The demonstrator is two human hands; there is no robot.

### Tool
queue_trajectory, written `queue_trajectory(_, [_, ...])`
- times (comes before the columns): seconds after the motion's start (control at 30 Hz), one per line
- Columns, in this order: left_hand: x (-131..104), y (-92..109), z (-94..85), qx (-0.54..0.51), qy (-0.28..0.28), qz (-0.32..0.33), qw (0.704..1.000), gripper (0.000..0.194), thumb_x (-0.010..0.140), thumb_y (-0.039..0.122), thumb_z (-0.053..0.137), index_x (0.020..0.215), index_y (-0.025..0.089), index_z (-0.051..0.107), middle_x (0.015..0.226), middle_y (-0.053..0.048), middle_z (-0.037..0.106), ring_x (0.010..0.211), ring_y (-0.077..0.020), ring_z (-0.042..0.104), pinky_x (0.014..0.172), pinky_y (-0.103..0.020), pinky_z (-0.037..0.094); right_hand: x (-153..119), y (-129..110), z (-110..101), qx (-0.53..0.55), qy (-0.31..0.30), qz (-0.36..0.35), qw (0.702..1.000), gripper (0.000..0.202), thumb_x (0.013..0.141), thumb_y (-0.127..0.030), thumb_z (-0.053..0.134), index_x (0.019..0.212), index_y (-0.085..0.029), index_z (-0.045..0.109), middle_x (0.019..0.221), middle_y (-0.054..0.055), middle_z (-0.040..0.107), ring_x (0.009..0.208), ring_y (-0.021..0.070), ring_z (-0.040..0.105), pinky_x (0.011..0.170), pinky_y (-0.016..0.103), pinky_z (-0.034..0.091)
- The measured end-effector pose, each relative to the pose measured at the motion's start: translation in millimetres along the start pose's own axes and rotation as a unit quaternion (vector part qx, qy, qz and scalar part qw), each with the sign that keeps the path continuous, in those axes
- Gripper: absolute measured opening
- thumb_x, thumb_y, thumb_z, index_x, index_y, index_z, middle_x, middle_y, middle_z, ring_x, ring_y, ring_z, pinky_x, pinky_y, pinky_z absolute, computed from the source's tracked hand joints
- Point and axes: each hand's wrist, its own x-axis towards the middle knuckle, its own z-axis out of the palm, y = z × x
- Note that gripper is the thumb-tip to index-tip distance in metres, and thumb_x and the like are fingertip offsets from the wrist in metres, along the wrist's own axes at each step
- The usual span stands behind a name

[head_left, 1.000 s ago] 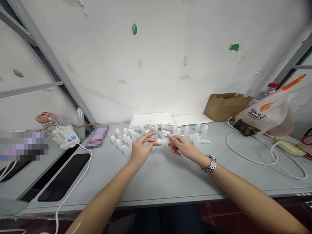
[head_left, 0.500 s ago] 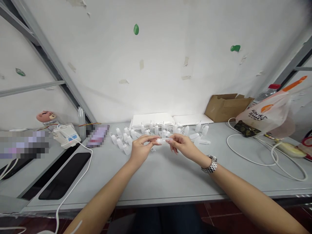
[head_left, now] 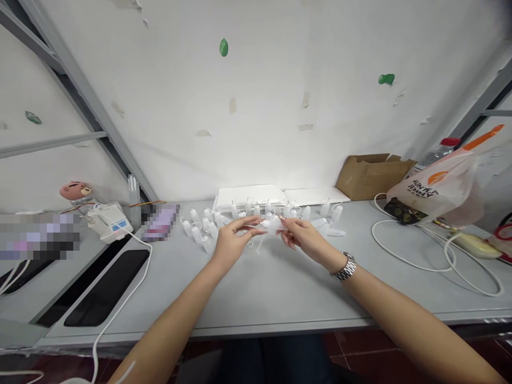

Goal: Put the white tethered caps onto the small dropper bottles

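Between my two hands is a small translucent white bottle point(head_left: 273, 224), held on its side. My right hand point(head_left: 298, 234) pinches its right end. My left hand point(head_left: 236, 238) is at its left end, thumb and fingers spread with a gap between them, the tips close to the bottle's nozzle; whether they touch it is unclear. A thin white strap or tube point(head_left: 260, 245) hangs below the bottle, slightly blurred. Several similar small bottles point(head_left: 206, 244) stand behind and left of my hands, and a few lie on the right, one of them flat point(head_left: 336, 232).
White sheets point(head_left: 252, 195) lie against the wall behind the bottles. On the grey table point(head_left: 288, 298) are a black phone point(head_left: 106, 290), a power strip point(head_left: 109, 223), a cardboard box point(head_left: 370, 178), a plastic bag point(head_left: 444, 184) and looping white cables point(head_left: 400, 262).
My left fingers have opened from their pinch at the bottle's left end. The bottle has tilted and moved slightly right and up with my right hand, and a strap now shows below it.
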Motion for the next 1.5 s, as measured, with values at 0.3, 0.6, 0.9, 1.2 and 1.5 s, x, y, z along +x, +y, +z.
queue_trajectory(0.3, [13, -16, -28.3, 0.363, -0.036, -0.065, 0.929, 0.016, 0.072, 0.032, 0.055, 0.073, 0.02, 0.066, 0.077, -0.008, 0.067, 0.071, -0.0219, 0.061, 0.058, -0.028, 0.041, -1, -6, 1, 0.047, 0.043, 0.022, 0.998, 0.04, 0.078, -0.052, 0.05, 0.06, -0.017, 0.049, 0.05, -0.003, 0.047, 0.044, 0.007, 0.038, 0.049, 0.024, 0.033])
queue_trajectory(0.6, [7, -13, -17.7, 0.236, -0.083, -0.068, 0.966, 0.031, 0.055, 0.036, 0.072, 0.082, 0.021, 0.067, 0.085, -0.006, 0.067, 0.075, -0.0213, 0.062, 0.064, -0.03, 0.047, 0, 0, 1, 0.058, 0.043, 0.001, 0.997, 0.037, 0.077, -0.052, 0.052, 0.068, -0.016, 0.053, 0.056, -0.002, 0.052, 0.048, 0.0075, 0.044, 0.053, 0.025, 0.037])
queue_trajectory(0.9, [2, 8, -2.2, -0.12, -0.078, -0.166, 0.976, 0.03, 0.063, 0.032, 0.07, 0.085, 0.012, 0.068, 0.084, -0.011, 0.071, 0.075, -0.0217, 0.067, 0.073, -0.036, 0.054, 6, 9, -1, 0.076, 0.069, -0.044, 0.994, 0.032, 0.071, -0.047, 0.061, 0.075, -0.016, 0.054, 0.065, 0.0, 0.057, 0.057, 0.0098, 0.051, 0.06, 0.028, 0.043])
queue_trajectory(1.2, [8, 2, -12.2, -0.209, -0.036, -0.157, 0.964, 0.025, 0.068, 0.03, 0.069, 0.087, 0.013, 0.068, 0.092, -0.01, 0.071, 0.088, -0.0205, 0.066, 0.086, -0.032, 0.051, 4, 7, 0, 0.047, 0.073, -0.064, 0.994, 0.027, 0.075, -0.042, 0.059, 0.08, -0.016, 0.056, 0.063, 0.0, 0.056, 0.056, 0.0098, 0.051, 0.06, 0.028, 0.042])
queue_trajectory(1.5, [9, 1, -12.3, -0.247, -0.055, -0.185, 0.949, 0.021, 0.065, 0.027, 0.071, 0.081, 0.013, 0.069, 0.094, -0.01, 0.07, 0.091, -0.0218, 0.065, 0.086, -0.033, 0.051, -7, -6, 9, -0.021, 0.09, -0.109, 0.99, 0.025, 0.074, -0.04, 0.061, 0.085, -0.018, 0.057, 0.066, 0.0, 0.057, 0.057, 0.0109, 0.053, 0.06, 0.029, 0.046])
